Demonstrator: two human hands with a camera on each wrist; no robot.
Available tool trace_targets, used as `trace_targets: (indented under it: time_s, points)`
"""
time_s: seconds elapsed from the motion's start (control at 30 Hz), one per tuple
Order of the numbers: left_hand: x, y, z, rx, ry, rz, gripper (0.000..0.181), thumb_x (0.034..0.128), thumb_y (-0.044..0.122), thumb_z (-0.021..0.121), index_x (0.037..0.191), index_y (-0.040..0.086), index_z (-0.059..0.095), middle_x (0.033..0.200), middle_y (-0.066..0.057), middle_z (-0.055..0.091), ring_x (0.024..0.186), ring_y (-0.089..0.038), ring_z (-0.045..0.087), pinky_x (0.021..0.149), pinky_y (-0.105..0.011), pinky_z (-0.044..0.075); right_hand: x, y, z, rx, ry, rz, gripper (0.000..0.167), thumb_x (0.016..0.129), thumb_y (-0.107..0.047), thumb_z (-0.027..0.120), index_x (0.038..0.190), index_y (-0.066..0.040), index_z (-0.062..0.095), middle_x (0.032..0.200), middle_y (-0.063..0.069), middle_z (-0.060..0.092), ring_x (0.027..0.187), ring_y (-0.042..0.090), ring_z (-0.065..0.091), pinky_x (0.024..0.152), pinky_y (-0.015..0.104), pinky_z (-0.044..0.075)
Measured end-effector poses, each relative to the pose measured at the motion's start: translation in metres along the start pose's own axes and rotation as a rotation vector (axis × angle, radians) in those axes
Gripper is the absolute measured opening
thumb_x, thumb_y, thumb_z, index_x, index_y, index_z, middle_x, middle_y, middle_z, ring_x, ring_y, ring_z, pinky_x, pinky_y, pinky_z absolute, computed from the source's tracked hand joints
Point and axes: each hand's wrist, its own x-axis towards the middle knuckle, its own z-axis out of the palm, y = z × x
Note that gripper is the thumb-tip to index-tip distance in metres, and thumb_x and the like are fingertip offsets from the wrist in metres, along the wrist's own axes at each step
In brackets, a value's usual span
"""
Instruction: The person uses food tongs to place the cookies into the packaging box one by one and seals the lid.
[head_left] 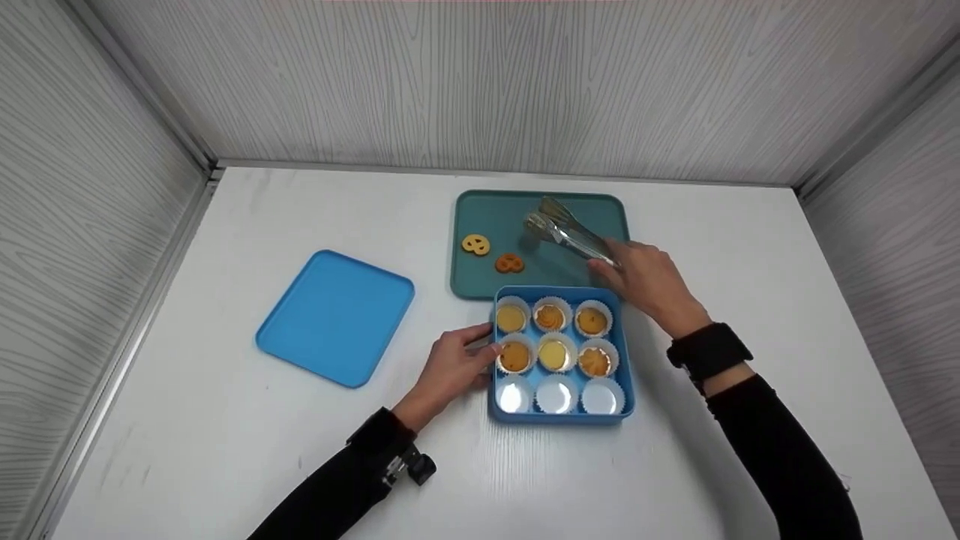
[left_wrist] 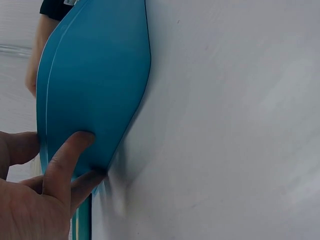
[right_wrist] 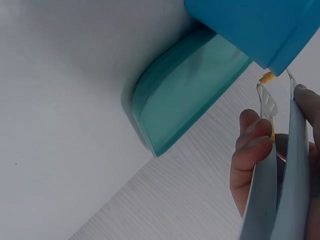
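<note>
My left hand (head_left: 450,365) holds the left wall of a blue box (head_left: 562,418), thumb over the rim and fingers against the outside. Inside the box, white paper cups (head_left: 556,394) stand in three rows. The back and middle rows hold cookies (head_left: 550,316); the front three show bare bottoms. My right hand (head_left: 651,279) grips metal tongs (head_left: 576,240), whose tips are apart over a green tray (head_left: 466,281). On that tray lie a pale pretzel cookie (head_left: 475,244) and a browner pretzel cookie (head_left: 510,263). In the right wrist view, an orange-brown bit (right_wrist: 267,77) appears by the tong tips.
A shallow blue lid or tray (head_left: 335,319) lies on the white table (head_left: 225,420), left of the box. The green tray is right behind the box. Grey wood-grain panels (head_left: 480,90) bound the table at the back and sides.
</note>
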Motion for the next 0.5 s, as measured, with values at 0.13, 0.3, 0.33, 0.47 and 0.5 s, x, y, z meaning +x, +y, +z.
trace_targets:
  time_s: [0.13, 0.3, 0.33, 0.47, 0.5]
  points:
    - [0.0, -0.001, -0.001, 0.002, -0.002, 0.006, 0.053, 0.1052, 0.022, 0.062, 0.153, 0.004, 0.049, 0.154, -0.013, 0.052, 0.126, -0.026, 0.064, 0.089, -0.032, 0.06, -0.009, -0.003, -0.001, 0.008, 0.011, -0.011, 0.049, 0.104, -0.038, 0.064, 0.128, 0.004, 0.065, 0.087, 0.016, 0.07, 0.073, 0.028, 0.064, 0.068, 0.042, 0.059]
    - [0.0, -0.002, 0.0, 0.011, 0.001, 0.01, 0.054, 0.1054, 0.023, 0.062, 0.154, 0.004, 0.049, 0.154, -0.013, 0.052, 0.128, -0.026, 0.062, 0.093, -0.033, 0.059, -0.024, -0.006, -0.003, 0.027, 0.003, -0.012, 0.051, 0.104, -0.038, 0.064, 0.131, 0.005, 0.064, 0.087, 0.015, 0.07, 0.073, 0.026, 0.062, 0.067, 0.041, 0.058]
    - [0.0, -0.001, 0.0, 0.011, 0.002, 0.011, 0.053, 0.1054, 0.023, 0.062, 0.153, 0.004, 0.049, 0.153, -0.013, 0.053, 0.128, -0.026, 0.062, 0.094, -0.034, 0.058, -0.027, -0.006, -0.004, 0.029, 0.001, -0.013, 0.051, 0.104, -0.038, 0.064, 0.132, 0.005, 0.064, 0.088, 0.015, 0.07, 0.073, 0.026, 0.062, 0.067, 0.041, 0.057]
    - [-0.001, -0.002, 0.0, 0.005, 0.001, 0.024, 0.053, 0.1053, 0.023, 0.062, 0.153, 0.004, 0.049, 0.153, -0.012, 0.053, 0.128, -0.025, 0.062, 0.096, -0.033, 0.057, -0.038, -0.009, -0.005, 0.03, -0.003, -0.025, 0.049, 0.103, -0.037, 0.065, 0.133, 0.003, 0.064, 0.091, 0.015, 0.071, 0.074, 0.026, 0.061, 0.066, 0.04, 0.057]
    - [-0.001, -0.002, 0.0, -0.005, 0.0, 0.023, 0.053, 0.1051, 0.023, 0.063, 0.153, 0.004, 0.049, 0.153, -0.012, 0.053, 0.128, -0.024, 0.062, 0.094, -0.034, 0.058, -0.041, -0.01, -0.005, 0.027, -0.005, -0.029, 0.049, 0.103, -0.037, 0.065, 0.133, 0.002, 0.064, 0.092, 0.015, 0.072, 0.074, 0.026, 0.062, 0.066, 0.04, 0.057]
